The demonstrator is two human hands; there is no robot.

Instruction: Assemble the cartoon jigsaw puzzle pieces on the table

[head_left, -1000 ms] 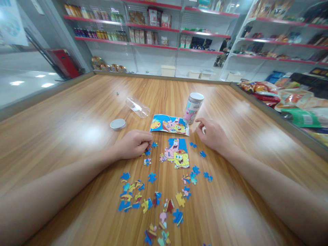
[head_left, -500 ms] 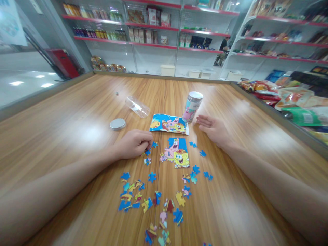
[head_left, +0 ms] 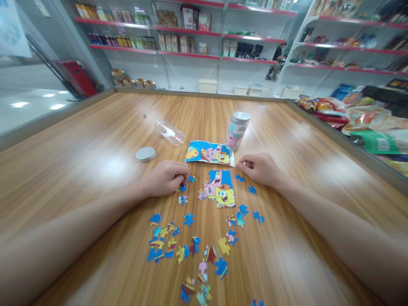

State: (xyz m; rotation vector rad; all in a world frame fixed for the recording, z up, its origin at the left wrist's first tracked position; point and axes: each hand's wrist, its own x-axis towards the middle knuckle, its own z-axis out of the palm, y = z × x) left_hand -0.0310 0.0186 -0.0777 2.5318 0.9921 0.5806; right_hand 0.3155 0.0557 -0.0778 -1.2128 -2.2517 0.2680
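Note:
My left hand (head_left: 168, 178) rests closed on the table, its curled fingers over small blue puzzle pieces (head_left: 182, 188); whatever it may hold is hidden. With thumb and fingers drawn together, my right hand (head_left: 260, 169) has its fingertips at the right corner of a printed picture sheet (head_left: 208, 154); I cannot make out whether they grip it. Between the hands lies a joined section of jigsaw puzzle (head_left: 219, 189) with a pink and a yellow cartoon figure. Loose puzzle pieces (head_left: 188, 219) are scattered nearer to me, several of them blue.
A printed can (head_left: 237, 131) with a metal lid stands behind the sheet's right end. To the left lie a clear plastic cylinder (head_left: 170, 132) and a round silver lid (head_left: 145, 154). Packaged goods (head_left: 369, 127) sit beyond the table's right edge; stocked shelves (head_left: 188, 32) stand behind.
My right hand has come down and left from beside the can to the sheet's corner, its outstretched fingers now curled together. My left hand has stayed put.

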